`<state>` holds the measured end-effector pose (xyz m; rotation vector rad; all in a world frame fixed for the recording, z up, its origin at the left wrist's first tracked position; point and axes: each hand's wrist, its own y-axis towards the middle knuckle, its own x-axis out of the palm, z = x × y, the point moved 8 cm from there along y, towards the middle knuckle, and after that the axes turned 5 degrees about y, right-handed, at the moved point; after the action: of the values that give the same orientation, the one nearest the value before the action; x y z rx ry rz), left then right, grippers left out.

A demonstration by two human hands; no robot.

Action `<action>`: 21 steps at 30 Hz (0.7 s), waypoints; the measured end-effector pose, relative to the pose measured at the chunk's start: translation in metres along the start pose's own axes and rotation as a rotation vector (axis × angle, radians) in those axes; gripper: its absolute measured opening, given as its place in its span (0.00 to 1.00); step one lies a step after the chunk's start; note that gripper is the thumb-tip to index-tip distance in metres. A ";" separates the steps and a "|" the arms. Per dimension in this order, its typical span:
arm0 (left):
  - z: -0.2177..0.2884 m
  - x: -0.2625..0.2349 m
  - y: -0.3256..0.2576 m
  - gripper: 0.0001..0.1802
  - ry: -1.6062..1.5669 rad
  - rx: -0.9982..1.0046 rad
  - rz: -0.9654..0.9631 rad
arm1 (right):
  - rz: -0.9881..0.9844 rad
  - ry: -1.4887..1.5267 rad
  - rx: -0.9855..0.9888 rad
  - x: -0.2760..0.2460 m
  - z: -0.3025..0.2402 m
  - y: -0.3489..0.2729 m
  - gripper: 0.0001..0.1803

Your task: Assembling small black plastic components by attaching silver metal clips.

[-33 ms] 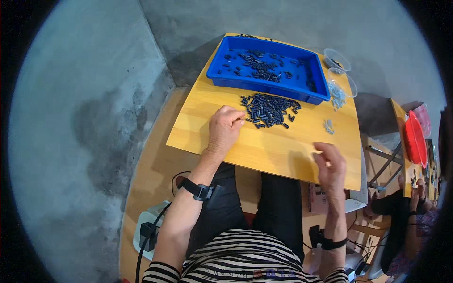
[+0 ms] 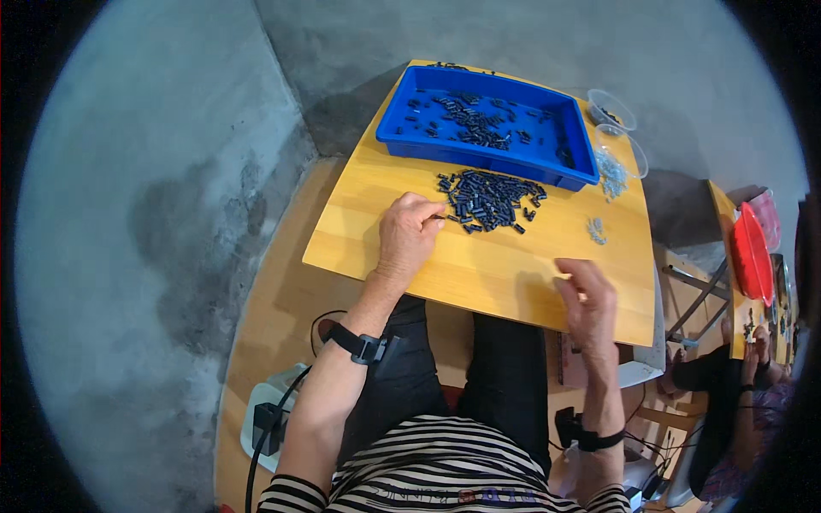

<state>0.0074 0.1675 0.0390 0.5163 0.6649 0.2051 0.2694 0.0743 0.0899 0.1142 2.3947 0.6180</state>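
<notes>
On a yellow desk (image 2: 496, 269), small dark cylinders (image 2: 489, 203) are piled at the middle, just in front of a blue tray (image 2: 479, 159) set along the far edge. Beside the pile, toward the left edge, the left hand (image 2: 408, 235) is held with thumb and fingertips bent together; a dark sliver is seen there, but whether it is grasped cannot be told. The right hand (image 2: 590, 299) is blurred above the near edge, toward the right corner, fingers curled; whether anything is held cannot be told. Near the far right corner, the contents of a clear tub (image 2: 623, 108) are hard to make out. At far right, a co-worker (image 2: 746, 419) is cut off by the dark lens border.
</notes>
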 end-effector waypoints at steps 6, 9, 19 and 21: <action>0.007 -0.002 -0.002 0.04 0.069 0.053 0.026 | -0.076 0.049 -0.004 0.055 -0.005 0.006 0.10; 0.008 -0.005 -0.003 0.03 0.133 0.084 0.046 | -0.015 0.038 0.010 0.058 0.002 0.006 0.10; 0.035 0.005 -0.014 0.04 0.110 0.116 -0.055 | -0.003 0.023 0.067 0.058 0.007 0.007 0.07; 0.029 0.013 -0.018 0.03 0.062 0.111 -0.045 | 0.001 0.027 0.044 0.058 0.005 0.007 0.07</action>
<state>0.0360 0.1455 0.0422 0.6029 0.7508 0.1427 0.2262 0.0962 0.0566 0.1268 2.4352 0.5708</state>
